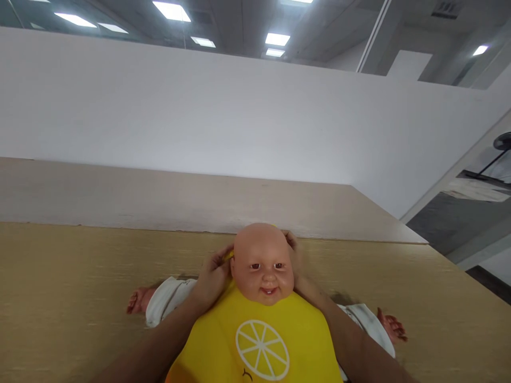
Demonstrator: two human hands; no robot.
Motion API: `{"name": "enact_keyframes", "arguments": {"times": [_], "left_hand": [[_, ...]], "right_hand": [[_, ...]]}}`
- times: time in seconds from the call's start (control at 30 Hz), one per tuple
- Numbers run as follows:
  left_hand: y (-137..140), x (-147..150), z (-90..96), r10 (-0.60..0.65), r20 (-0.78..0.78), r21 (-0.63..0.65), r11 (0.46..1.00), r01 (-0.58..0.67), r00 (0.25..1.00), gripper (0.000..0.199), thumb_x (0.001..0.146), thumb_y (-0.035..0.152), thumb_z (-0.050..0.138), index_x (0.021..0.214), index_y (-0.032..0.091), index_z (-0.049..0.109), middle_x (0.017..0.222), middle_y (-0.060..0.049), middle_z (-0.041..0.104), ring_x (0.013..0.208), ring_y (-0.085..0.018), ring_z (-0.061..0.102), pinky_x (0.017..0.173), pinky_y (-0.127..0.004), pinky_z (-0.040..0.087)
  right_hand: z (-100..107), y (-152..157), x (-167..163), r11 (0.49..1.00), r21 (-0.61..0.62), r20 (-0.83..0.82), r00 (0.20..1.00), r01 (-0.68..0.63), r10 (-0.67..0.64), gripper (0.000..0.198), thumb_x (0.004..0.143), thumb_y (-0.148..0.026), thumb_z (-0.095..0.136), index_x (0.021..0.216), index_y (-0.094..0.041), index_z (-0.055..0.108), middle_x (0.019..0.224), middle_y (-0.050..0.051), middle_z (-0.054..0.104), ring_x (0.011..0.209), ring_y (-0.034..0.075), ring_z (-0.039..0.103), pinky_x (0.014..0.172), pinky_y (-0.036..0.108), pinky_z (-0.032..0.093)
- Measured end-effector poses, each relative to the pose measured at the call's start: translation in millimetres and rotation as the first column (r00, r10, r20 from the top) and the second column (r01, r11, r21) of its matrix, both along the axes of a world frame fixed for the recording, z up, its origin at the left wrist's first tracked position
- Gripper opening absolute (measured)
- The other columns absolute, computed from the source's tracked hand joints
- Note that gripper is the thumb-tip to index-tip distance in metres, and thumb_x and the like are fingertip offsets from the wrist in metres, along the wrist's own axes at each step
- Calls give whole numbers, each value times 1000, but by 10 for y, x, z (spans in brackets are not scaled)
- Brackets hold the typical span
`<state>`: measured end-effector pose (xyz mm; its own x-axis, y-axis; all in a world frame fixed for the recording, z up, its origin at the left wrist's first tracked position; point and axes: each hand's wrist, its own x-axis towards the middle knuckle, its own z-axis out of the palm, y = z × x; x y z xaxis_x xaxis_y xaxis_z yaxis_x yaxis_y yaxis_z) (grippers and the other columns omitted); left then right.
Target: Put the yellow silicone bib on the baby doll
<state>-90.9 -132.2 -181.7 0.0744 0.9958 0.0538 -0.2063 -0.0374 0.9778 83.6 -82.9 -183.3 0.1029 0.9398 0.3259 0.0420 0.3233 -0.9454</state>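
A bald baby doll (259, 255) lies on its back, face up, its arms spread in white sleeves. Over its chest is a yellow bib (219, 340) printed with a white citrus slice. My left hand (213, 276) is closed beside the doll's head, at the neck, with a bit of yellow bib strap (229, 255) between thumb and fingers. On the other side of the head, my right hand (294, 255) curls its fingers behind the head. What those fingers hold, if anything, is hidden. A sliver of yellow shows above the top of the head.
The doll lies on a light wooden table (72, 298). A paler raised strip (159, 194) runs along the back, against a white partition (207, 117) with glass above. Beyond the table's right edge, a grey floor (451, 218) is visible.
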Motion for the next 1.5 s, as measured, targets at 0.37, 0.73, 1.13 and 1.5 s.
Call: {"name": "enact_keyframes", "arguments": {"times": [0.37, 0.73, 1.13, 1.5], "left_hand": [[-7, -40, -75, 12, -193, 65, 998, 1, 981, 38, 77, 23, 49, 111, 15, 63, 114, -5, 65, 105, -22, 58, 93, -31, 43], [-28, -46, -62, 50, -281, 5, 999, -51, 958, 39, 73, 22, 47, 108, 13, 64, 105, -5, 69, 97, -22, 61, 86, -30, 44], [-9, -80, -55, 48, -341, 2, 999, -50, 939, 37, 70, 26, 48, 99, 13, 67, 104, -8, 69, 101, -26, 60, 88, -35, 44], [-55, -72, 71, 35, -438, 5, 999, -36, 898, 37, 73, 24, 44, 100, 13, 68, 103, -8, 69, 99, -26, 60, 88, -36, 43]], "right_hand": [[-45, 68, 79, 992, -45, 142, 984, 117, -109, 23, 68, -40, 50, 64, -18, 51, 61, 0, 53, 63, 13, 46, 58, 26, 38], [-147, 137, 123, 990, -99, 286, 956, 101, -69, 17, 66, -36, 46, 62, -20, 49, 59, 2, 56, 61, 16, 50, 57, 28, 39], [-65, 103, 127, 985, -132, 439, 897, 112, -43, 5, 65, -20, 48, 61, -18, 51, 62, 1, 60, 60, 15, 53, 55, 25, 36], [92, 10, 126, 983, -134, 559, 829, 127, -30, 12, 63, -8, 51, 58, -19, 48, 60, 1, 58, 56, 13, 49, 51, 24, 28]]}}
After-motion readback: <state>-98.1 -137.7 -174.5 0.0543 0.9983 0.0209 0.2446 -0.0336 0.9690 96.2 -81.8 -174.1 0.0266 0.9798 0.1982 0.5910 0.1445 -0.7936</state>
